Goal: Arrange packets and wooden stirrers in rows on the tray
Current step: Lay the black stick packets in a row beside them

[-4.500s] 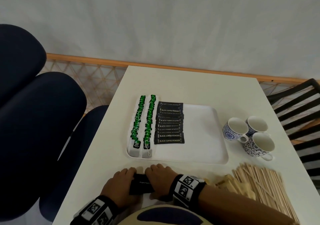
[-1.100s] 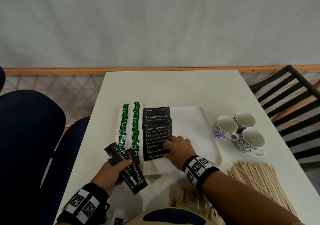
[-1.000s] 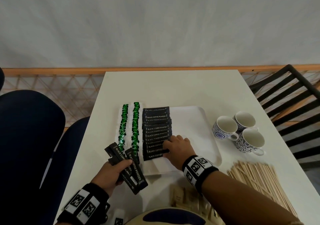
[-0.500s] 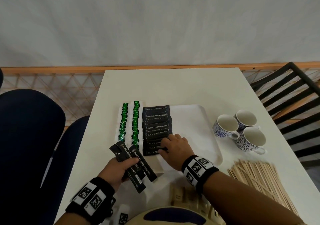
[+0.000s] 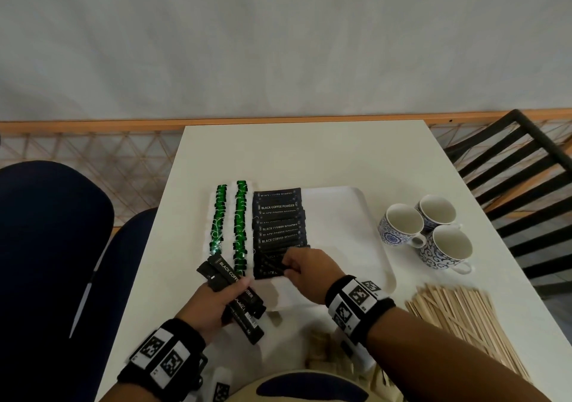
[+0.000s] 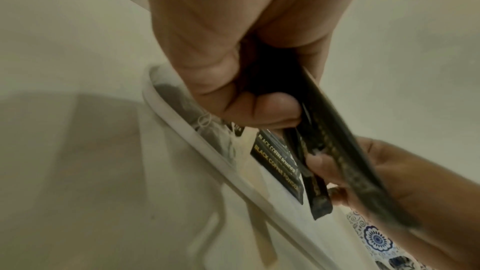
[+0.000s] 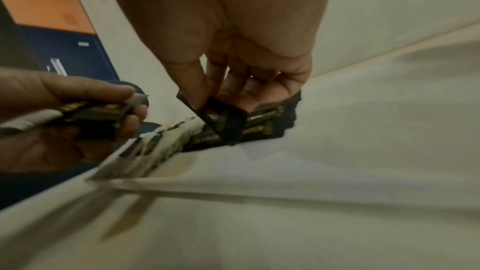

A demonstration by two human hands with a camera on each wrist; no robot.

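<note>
White worktop (image 5: 309,154) carries the tray (image 5: 356,216), where two green packet rows (image 5: 230,219) lie beside the black coffee packet row (image 5: 278,225). Half a second ago the right hand (image 5: 309,273) lay flat on that row's near end; now its fingers pinch one black packet (image 7: 215,118), tilted up on edge, seemingly being tucked in, though the wrist view is blurred. The left hand (image 5: 213,304) has drifted closer to the tray's near corner, fingers clamped round a fan of spare black packets (image 5: 238,296). So the coffee row is growing, while the wooden stirrers (image 5: 464,318) wait untouched beside the tray.
</note>
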